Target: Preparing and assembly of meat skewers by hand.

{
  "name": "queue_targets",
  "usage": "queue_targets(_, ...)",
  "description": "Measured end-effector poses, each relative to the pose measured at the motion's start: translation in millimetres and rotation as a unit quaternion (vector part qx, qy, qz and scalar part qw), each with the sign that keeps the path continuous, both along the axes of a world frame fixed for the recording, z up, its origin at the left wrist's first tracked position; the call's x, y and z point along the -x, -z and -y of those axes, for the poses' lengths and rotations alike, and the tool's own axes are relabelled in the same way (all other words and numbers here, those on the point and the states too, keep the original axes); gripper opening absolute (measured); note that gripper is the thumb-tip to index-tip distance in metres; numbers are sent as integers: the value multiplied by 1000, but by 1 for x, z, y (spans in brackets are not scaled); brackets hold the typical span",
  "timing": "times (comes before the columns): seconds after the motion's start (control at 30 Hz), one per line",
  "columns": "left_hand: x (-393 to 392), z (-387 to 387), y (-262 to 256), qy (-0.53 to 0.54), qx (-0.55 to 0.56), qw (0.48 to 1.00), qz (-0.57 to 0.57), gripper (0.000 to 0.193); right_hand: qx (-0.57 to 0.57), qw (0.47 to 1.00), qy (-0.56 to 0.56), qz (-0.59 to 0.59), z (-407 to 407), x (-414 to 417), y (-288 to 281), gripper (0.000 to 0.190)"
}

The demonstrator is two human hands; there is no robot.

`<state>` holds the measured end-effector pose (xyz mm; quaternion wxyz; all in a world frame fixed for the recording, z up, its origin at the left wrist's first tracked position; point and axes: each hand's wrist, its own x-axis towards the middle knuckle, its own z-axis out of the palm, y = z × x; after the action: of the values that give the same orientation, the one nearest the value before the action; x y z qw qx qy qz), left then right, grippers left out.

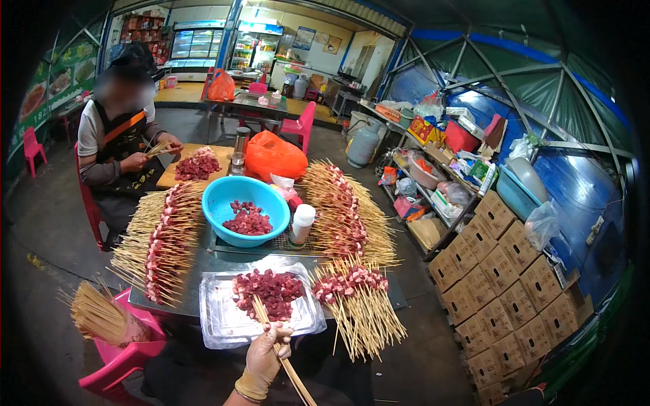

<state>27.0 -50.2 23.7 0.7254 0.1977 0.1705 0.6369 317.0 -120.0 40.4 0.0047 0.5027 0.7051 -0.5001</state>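
Observation:
My left hand (pixel 261 358), in a thin yellowish glove, is closed around a small bundle of bamboo skewers (pixel 294 378). The upper ends of the bundle reach over a heap of diced raw meat (pixel 269 293) in a clear plastic tray (pixel 218 325) at the table's near edge. Right of the tray lies a pile of threaded meat skewers (pixel 358 304), their bare sticks overhanging the edge. Beyond the tray stands a blue plastic basin (pixel 216 205) with more meat cubes inside. My right hand is out of view.
Stacked meat skewers flank the basin at left (pixel 165 231) and right (pixel 350 213). A white-capped bottle (pixel 302 226) and an orange bag (pixel 274 155) stand nearby. Across the table, a co-worker (pixel 122 127) holds skewers beside a cutting board (pixel 167 177). Bare skewers (pixel 99 312) stand on a pink chair (pixel 122 363).

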Motion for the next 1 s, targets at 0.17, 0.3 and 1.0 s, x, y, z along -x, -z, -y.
queue_targets(0.17, 2, 2, 5, -10, 7, 1000, -20, 41, 22, 1000, -11, -7, -8, -3, -2, 35)
queue_targets(0.3, 1, 3, 4, -6, 12, 999, -44, 42, 45, 998, -28, -16, -19, 1, 1, 35)
queue_targets(1.0, -7, -5, 15, 16, 38, 996, -76, 37, 200, 972, -100, -78, -33, 17, 30, 36)
